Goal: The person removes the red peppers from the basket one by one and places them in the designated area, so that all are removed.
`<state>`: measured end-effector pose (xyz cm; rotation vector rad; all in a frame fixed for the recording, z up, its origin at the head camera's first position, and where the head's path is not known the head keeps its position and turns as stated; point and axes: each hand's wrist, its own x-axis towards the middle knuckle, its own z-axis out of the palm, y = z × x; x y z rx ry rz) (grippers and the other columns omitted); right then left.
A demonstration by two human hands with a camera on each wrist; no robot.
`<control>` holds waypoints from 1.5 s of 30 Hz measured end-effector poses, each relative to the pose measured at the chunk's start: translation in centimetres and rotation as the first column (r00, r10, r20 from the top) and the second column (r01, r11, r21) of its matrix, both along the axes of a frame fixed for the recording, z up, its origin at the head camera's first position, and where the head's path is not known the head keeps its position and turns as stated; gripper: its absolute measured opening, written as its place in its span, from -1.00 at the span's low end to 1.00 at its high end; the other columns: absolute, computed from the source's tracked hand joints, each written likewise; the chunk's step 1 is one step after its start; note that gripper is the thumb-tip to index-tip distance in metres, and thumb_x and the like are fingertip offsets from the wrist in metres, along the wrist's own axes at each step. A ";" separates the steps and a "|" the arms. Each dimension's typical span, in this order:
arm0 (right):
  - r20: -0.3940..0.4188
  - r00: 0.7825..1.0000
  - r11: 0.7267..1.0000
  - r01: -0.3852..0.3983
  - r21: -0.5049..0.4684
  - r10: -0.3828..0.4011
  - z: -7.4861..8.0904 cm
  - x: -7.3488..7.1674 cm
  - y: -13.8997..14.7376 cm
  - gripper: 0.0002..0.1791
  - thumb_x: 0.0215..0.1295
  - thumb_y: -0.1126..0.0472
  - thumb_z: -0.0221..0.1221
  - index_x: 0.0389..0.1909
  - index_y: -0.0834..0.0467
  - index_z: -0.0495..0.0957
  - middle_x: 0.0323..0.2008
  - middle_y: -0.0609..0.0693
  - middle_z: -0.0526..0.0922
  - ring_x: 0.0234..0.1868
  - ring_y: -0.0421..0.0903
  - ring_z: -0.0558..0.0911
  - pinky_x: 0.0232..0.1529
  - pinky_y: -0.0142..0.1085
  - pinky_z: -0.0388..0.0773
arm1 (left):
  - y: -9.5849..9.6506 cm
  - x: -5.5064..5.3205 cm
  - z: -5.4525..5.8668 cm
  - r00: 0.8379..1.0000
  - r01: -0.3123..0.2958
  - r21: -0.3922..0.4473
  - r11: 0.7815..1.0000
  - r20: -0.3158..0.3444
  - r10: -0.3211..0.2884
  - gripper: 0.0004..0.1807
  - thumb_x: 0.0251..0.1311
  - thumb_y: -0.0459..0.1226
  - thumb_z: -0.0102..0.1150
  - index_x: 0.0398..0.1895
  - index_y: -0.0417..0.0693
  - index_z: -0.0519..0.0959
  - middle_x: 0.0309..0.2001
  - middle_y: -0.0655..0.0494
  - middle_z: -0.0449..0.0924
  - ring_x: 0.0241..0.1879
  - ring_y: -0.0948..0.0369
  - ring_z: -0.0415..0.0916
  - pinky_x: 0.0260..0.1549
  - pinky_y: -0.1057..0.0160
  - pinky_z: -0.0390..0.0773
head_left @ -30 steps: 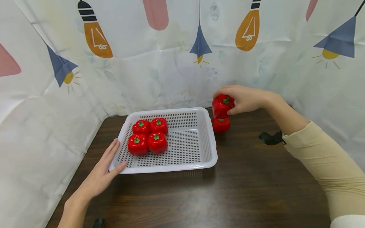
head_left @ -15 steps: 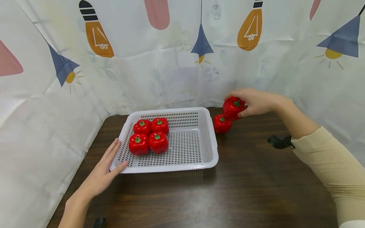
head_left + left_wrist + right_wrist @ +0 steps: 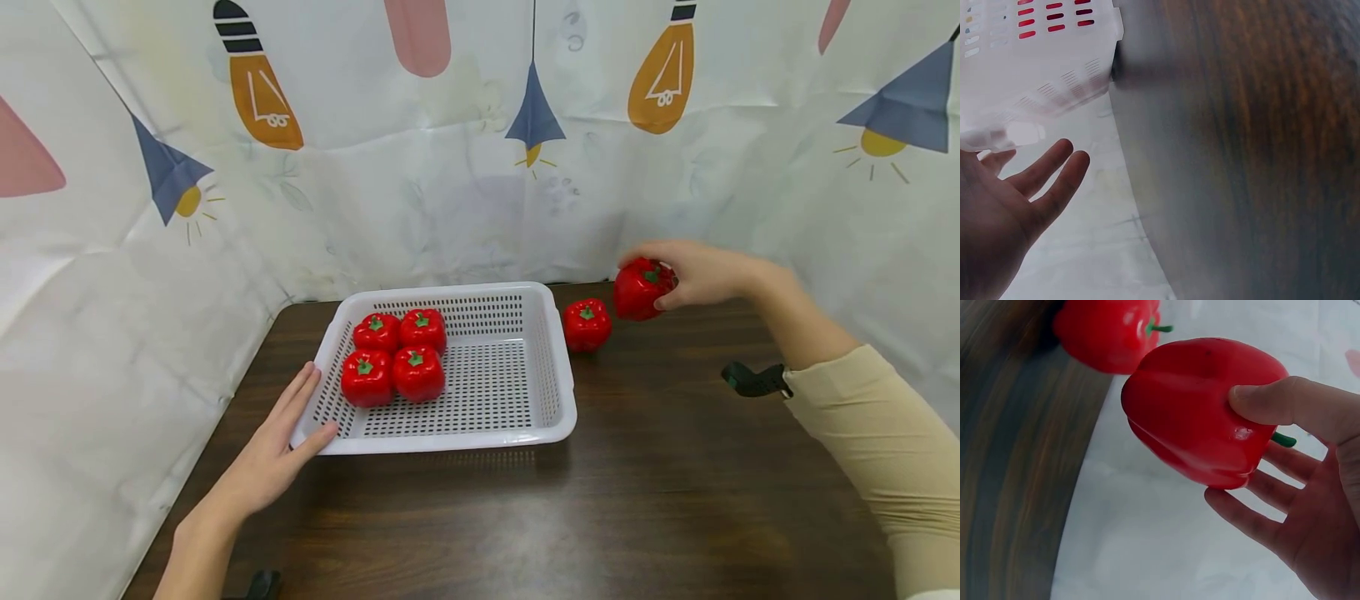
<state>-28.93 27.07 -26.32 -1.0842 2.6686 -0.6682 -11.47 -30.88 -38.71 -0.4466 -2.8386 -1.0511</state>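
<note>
Over wood [image 3: 645,450], the right hand [image 3: 697,271] grips a glossy red pepper [image 3: 1188,419], left hand [image 3: 270,458] spread.

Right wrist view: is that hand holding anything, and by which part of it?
A red pepper, held by its sides near the green stem, between thumb and fingers of the right hand.

A dark brown, wood-grained surface [image 3: 637,500] carries a white, rectangular, perforated plastic basket [image 3: 465,442] toward its eleven o'clock; just beside the basket's rim, between two and three o'clock from its middle, one glossy red, green-stemmed bell pepper [image 3: 587,327] sits upright
</note>
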 end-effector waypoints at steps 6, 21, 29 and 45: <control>-0.019 0.999 0.998 0.034 0.051 -0.033 -1.1 -0.3 0.7 -0.32 0.04 0.49 0.42 0.24 0.16 0.51 0.15 0.05 0.57 0.15 0.10 0.50 0.10 0.12 0.55 | -0.1 -0.1 -0.1 1.000 -0.003 -0.011 1.000 0.001 0.003 -0.09 0.42 -0.12 0.23 0.68 0.06 -0.05 0.67 0.09 -0.24 0.53 -0.26 -0.06 0.31 -0.45 0.12; 0.111 0.992 0.994 0.043 0.098 -0.053 -5.1 -1.5 0.6 -0.27 0.02 0.49 0.41 0.30 0.26 0.47 0.22 0.14 0.53 0.20 0.17 0.47 0.04 0.05 0.62 | 0.0 -0.1 0.0 1.000 -0.008 -0.028 1.000 -0.005 0.008 -0.09 0.42 -0.10 0.22 0.68 0.05 -0.05 0.66 0.01 -0.22 0.52 -0.25 -0.04 0.40 -0.25 0.18; 0.135 0.989 0.995 0.047 0.091 -0.059 -6.3 -1.8 0.3 -0.30 0.07 0.50 0.35 0.31 0.27 0.45 0.19 0.14 0.54 0.15 0.14 0.49 0.06 0.05 0.60 | 0.0 0.0 -0.1 1.000 -0.009 -0.018 1.000 -0.003 0.009 -0.10 0.43 -0.11 0.21 0.69 0.07 -0.05 0.67 0.10 -0.24 0.54 -0.23 -0.07 0.38 -0.35 0.10; 0.147 0.986 0.992 0.065 0.104 -0.080 -7.4 -2.5 -0.2 -0.27 0.05 0.49 0.37 0.33 0.22 0.46 0.21 0.15 0.55 0.16 0.14 0.52 0.02 -0.01 0.62 | 0.0 0.0 0.2 1.000 -0.017 -0.013 1.000 0.008 0.017 -0.09 0.41 -0.10 0.23 0.68 0.07 -0.04 0.66 0.05 -0.22 0.53 -0.24 -0.06 0.30 -0.47 0.11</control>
